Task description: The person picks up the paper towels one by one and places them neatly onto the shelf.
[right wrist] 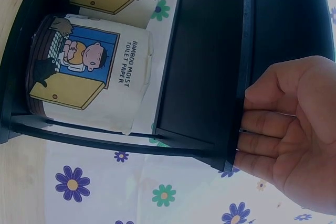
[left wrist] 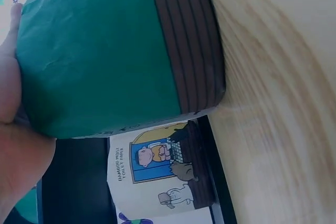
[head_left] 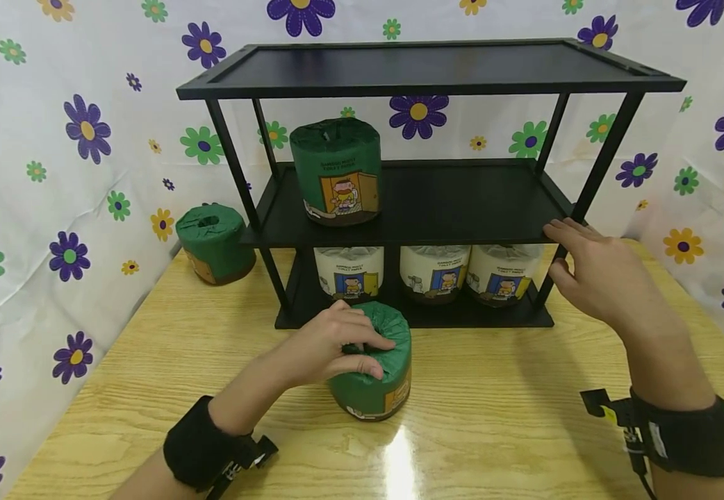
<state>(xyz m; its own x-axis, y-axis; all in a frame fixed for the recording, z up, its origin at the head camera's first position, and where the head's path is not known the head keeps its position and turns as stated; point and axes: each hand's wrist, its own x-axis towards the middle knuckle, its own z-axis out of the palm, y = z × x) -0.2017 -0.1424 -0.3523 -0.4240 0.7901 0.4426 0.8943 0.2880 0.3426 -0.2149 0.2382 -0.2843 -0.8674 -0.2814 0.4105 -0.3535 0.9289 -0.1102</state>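
Observation:
My left hand grips a green-wrapped toilet paper roll in front of the rack, with its fingers at the hole in the top. The roll is upright; whether its base touches the table I cannot tell. In the left wrist view the same roll fills the upper left. My right hand holds the right front corner of the black rack's middle shelf, fingers over the edge and thumb below. Another green roll stands at the left of that shelf.
White-wrapped rolls stand on the bottom shelf: one at left, one right of centre and one at right. A green roll sits on the wooden table, left of the rack. Behind hangs a flowered cloth.

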